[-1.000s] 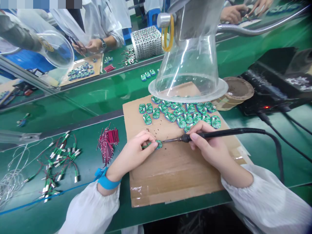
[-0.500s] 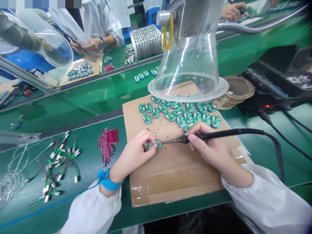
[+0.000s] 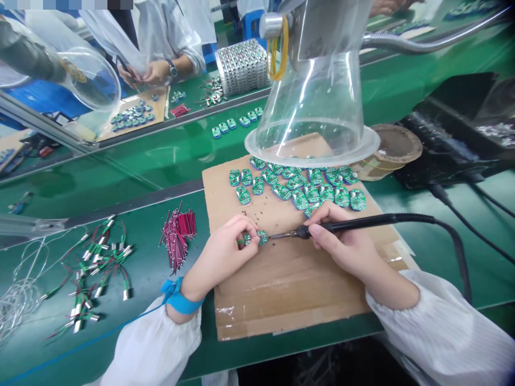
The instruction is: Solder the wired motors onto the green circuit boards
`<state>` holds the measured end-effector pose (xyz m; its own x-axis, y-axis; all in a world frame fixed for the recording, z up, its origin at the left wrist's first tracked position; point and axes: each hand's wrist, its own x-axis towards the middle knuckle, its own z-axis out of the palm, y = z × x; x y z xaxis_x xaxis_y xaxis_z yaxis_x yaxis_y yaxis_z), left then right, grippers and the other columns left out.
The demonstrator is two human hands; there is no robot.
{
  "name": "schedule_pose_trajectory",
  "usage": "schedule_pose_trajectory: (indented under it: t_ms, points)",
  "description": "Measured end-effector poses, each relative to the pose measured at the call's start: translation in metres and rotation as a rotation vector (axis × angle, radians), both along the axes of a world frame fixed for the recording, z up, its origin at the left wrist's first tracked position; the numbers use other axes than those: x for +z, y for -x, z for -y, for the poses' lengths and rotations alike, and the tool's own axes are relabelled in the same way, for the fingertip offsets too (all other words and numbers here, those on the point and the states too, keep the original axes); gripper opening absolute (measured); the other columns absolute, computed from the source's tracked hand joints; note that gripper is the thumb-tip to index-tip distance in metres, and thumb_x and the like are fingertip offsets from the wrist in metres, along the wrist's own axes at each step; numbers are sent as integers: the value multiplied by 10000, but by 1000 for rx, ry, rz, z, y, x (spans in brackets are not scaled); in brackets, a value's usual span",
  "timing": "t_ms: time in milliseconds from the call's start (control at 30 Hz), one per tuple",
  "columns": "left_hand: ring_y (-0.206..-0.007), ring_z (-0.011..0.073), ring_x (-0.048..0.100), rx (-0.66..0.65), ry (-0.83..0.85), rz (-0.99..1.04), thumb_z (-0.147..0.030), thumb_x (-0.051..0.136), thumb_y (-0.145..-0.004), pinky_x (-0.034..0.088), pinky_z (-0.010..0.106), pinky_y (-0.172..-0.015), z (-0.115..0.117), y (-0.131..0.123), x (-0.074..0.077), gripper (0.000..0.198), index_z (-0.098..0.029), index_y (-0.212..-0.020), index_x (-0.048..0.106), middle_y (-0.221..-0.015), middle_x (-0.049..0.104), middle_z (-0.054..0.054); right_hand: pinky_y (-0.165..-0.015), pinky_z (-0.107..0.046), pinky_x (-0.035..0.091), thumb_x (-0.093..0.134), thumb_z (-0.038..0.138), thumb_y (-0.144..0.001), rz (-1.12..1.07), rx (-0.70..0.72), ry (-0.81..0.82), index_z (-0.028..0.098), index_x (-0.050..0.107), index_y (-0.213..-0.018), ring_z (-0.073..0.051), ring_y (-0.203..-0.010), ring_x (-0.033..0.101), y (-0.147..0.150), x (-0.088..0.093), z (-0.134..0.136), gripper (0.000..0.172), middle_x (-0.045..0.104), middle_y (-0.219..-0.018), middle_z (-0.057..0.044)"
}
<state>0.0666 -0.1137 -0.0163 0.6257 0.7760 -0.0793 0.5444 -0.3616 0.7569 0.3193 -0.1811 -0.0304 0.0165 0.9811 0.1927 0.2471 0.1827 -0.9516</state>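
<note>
My left hand (image 3: 223, 252) pinches a small green circuit board (image 3: 259, 237) against the brown cardboard sheet (image 3: 289, 284), with a thin green wire under the fingertips. My right hand (image 3: 348, 244) grips a black soldering iron (image 3: 362, 222) like a pen. The iron's tip rests at the right edge of that board. Several more green circuit boards (image 3: 300, 187) lie in a cluster at the far side of the cardboard, just beyond my right fingers.
A clear fume hood (image 3: 314, 107) hangs over the cardboard's far edge. A bundle of red wires (image 3: 179, 233) and small motors with leads (image 3: 100, 262) lie to the left. A black soldering station (image 3: 454, 145) sits at right. Another person (image 3: 161, 48) works across the belt.
The small boards on the far green belt have drifted left. My hands and the iron have barely shifted.
</note>
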Motion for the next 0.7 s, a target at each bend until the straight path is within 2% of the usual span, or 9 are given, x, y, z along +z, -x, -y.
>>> schedule_pose_trajectory:
  t_ms: [700]
  points:
    - [-789,130,565,-8,-43,-39,-128,572,-899,449,288,-720,1,-1,-1,86,-208,-877,551,-1031,629,-2,-567,-285,381,599,300,-992,-17,19,20,225,569,-885,-123,-591,500,0,-1,1,135,543,-687,28]
